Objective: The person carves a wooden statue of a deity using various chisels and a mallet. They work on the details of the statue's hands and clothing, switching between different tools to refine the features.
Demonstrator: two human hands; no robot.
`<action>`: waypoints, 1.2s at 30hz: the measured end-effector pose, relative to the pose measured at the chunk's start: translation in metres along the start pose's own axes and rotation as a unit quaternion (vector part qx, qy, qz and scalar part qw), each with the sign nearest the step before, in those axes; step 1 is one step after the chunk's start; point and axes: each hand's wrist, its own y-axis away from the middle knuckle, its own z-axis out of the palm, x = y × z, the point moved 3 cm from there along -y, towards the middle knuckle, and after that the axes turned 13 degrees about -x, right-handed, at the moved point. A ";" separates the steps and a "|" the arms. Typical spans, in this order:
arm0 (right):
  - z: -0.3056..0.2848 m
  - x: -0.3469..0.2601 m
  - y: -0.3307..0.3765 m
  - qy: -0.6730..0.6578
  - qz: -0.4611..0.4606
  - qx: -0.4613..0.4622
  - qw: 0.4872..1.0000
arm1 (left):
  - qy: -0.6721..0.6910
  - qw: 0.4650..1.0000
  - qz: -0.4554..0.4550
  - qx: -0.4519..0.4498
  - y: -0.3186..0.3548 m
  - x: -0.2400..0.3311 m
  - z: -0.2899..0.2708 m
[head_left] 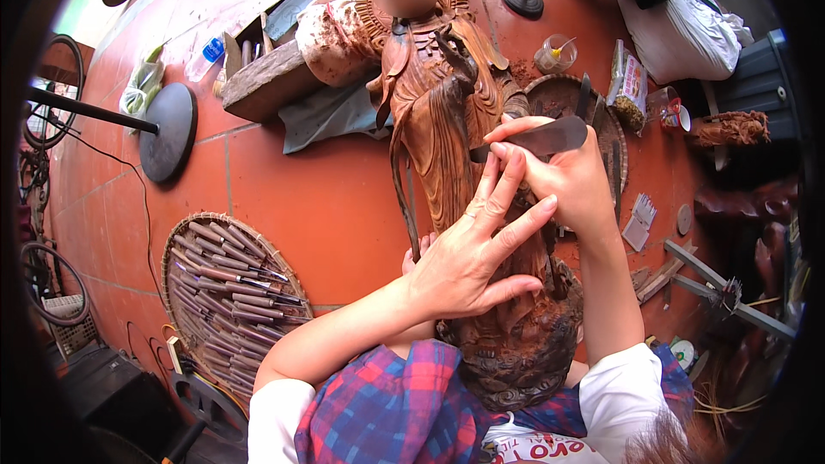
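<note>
A carved brown wooden statue [438, 146] of a robed figure lies lengthwise before me, its rough base [524, 361] at my lap. My right hand [563, 176] is closed around a flat dark carving tool [559, 136]; the broad rounded end sticks out above the fingers. The tool's narrow end points left, close to the statue's robe. Across the lower robe rests my left hand [481, 249], fingers spread, its fingertips against my right hand. What lies under the left palm is hidden.
A round basket [296, 268] of many wooden-handled chisels stands at left. The statue's head end lies beside a wooden box [275, 86] and a stuffed cloth [339, 34]. Right are another woven tray [620, 155], a jar [554, 53] and a metal frame [730, 292]. A black stand base [168, 133] is far left.
</note>
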 end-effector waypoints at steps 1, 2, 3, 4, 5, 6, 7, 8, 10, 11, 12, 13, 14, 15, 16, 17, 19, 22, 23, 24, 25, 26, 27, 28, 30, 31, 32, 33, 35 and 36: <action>-0.002 0.002 -0.001 0.008 0.010 -0.004 1.000 | 0.008 1.000 -0.001 0.001 -0.001 -0.004 0.002; -0.003 0.002 -0.003 -0.013 0.024 0.010 1.000 | 0.012 1.000 0.001 0.001 -0.005 -0.009 0.001; -0.004 0.001 -0.004 -0.035 0.038 0.025 0.998 | 0.016 1.000 0.002 0.001 -0.008 -0.011 -0.001; -0.002 -0.002 -0.005 -0.073 0.040 0.029 0.996 | 0.019 1.000 -0.008 -0.010 -0.010 -0.011 -0.005; -0.002 -0.004 -0.004 -0.057 0.031 0.021 0.998 | 0.016 1.000 -0.008 -0.005 -0.012 -0.007 -0.006; 0.000 -0.002 0.000 -0.043 0.023 0.011 0.999 | 0.012 1.000 -0.011 0.001 -0.007 -0.001 -0.005; 0.002 0.001 0.002 -0.029 0.015 0.002 0.999 | 0.009 1.000 -0.014 0.007 -0.002 0.002 -0.004; 0.003 0.002 0.002 -0.010 -0.002 0.012 1.000 | 0.030 0.999 -0.016 0.005 0.002 0.004 -0.002; -0.003 0.006 0.001 -0.006 0.013 0.023 1.000 | 0.032 0.999 -0.014 -0.008 -0.004 0.000 -0.003; -0.005 0.007 0.000 -0.029 0.039 0.023 0.999 | 0.026 0.999 -0.017 -0.015 -0.008 -0.002 -0.006; -0.006 0.004 -0.001 -0.026 0.040 0.040 0.998 | 0.044 0.999 -0.011 -0.009 -0.012 -0.005 -0.007; -0.004 0.002 -0.001 -0.027 0.020 0.039 0.999 | 0.036 0.999 -0.014 -0.008 -0.012 -0.003 -0.008; -0.001 0.003 0.001 -0.024 0.003 0.043 0.999 | 0.034 0.999 -0.013 -0.010 -0.009 -0.003 -0.007; 0.000 0.004 0.004 -0.021 -0.014 0.047 0.999 | 0.031 0.999 -0.011 -0.011 -0.006 -0.001 -0.006; 0.000 0.002 0.007 -0.005 -0.002 0.022 1.000 | -0.025 0.999 -0.007 -0.024 -0.003 0.002 -0.006; -0.002 0.002 0.006 -0.001 0.000 0.022 1.000 | -0.021 0.999 -0.016 -0.032 -0.003 0.000 -0.006; -0.006 0.004 0.002 0.009 0.003 0.019 1.000 | -0.014 0.998 -0.032 -0.045 -0.004 -0.007 -0.006; -0.004 0.002 0.003 -0.010 0.015 0.029 0.999 | -0.011 0.999 -0.028 -0.037 -0.005 -0.011 -0.006; 0.000 0.001 0.005 -0.002 0.025 0.016 1.000 | -0.006 0.999 -0.033 -0.030 0.000 -0.009 -0.004; 0.003 0.001 0.009 0.034 -0.026 0.011 0.999 | -0.049 0.998 -0.013 -0.034 0.005 -0.005 -0.002; 0.001 -0.001 0.010 0.081 -0.054 0.011 0.995 | -0.026 0.999 -0.009 -0.038 0.006 -0.001 0.000; -0.001 0.005 0.009 0.040 -0.060 0.012 0.997 | -0.031 0.998 -0.016 -0.047 0.004 -0.001 0.000; -0.002 0.007 0.004 0.001 -0.066 0.014 0.998 | -0.036 0.998 -0.019 -0.055 -0.001 -0.003 -0.003; -0.002 0.005 0.006 -0.053 -0.019 0.036 0.998 | -0.033 0.998 -0.017 -0.044 -0.007 -0.003 -0.004; -0.001 0.004 0.006 -0.083 -0.019 0.037 0.996 | -0.015 1.000 0.006 -0.026 -0.010 -0.009 0.001; 0.002 0.003 0.007 -0.085 -0.024 0.040 0.995 | -0.017 1.000 0.010 -0.022 -0.006 -0.008 0.002; 0.002 0.002 0.007 -0.026 -0.083 0.026 0.996 | -0.018 0.999 0.002 -0.027 -0.001 -0.003 0.004; 0.002 -0.003 0.012 -0.008 -0.038 -0.011 0.999 | -0.017 0.999 0.000 -0.030 0.003 0.003 0.005; 0.000 -0.001 0.006 -0.042 -0.035 -0.002 0.999 | -0.011 0.999 -0.008 -0.034 -0.001 -0.002 0.003; -0.002 0.000 0.004 -0.028 0.013 -0.003 1.000 | -0.006 1.000 -0.006 -0.024 -0.003 -0.004 0.002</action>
